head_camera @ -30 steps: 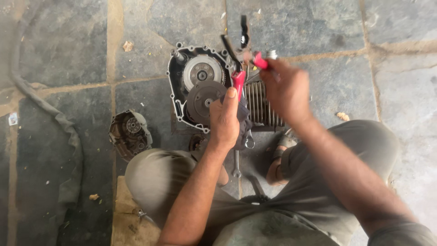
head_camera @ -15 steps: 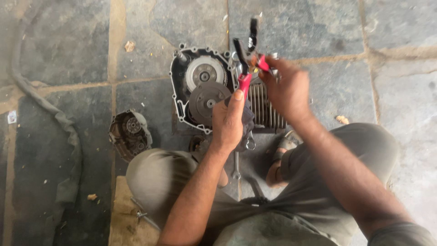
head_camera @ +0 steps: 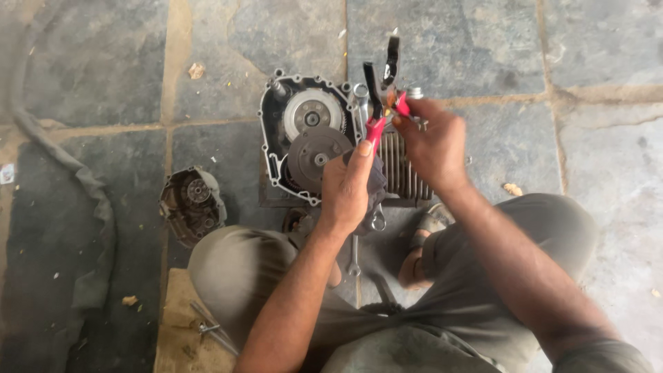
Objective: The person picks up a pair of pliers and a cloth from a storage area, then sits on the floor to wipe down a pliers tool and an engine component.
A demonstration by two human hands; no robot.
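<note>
1. Versus half a second ago: the pliers [head_camera: 382, 93] sit higher, black jaws spread wider and pointing up over the stone floor [head_camera: 483, 41]. Both hands have lifted slightly; the view has shifted a little, engine in the same spot.
2. Right hand [head_camera: 431, 141] is closed on one red handle of the pliers. Left hand [head_camera: 349, 190] is curled, thumb up against the other red handle, with a dark rag [head_camera: 376, 186] bunched under the fingers.
3. The pliers are held in the air just above the engine [head_camera: 311, 135], over its finned cylinder [head_camera: 404, 169].
4. Engine: grey cast metal, side cover off, jagged gasket edge, two round discs inside, the upper bright, the lower dull grey.
5. The removed cover [head_camera: 192, 205] lies open-side up to the left, dark and greasy, well apart from the engine.
6. A small white scrap of packaging [head_camera: 7, 173] is at the far left edge; print too small to tell.
7. Spanners [head_camera: 354, 255] lie between the knees. A grey hose [head_camera: 83, 186] curves along the left. Floor is rough grey slabs with sandy joints.
</note>
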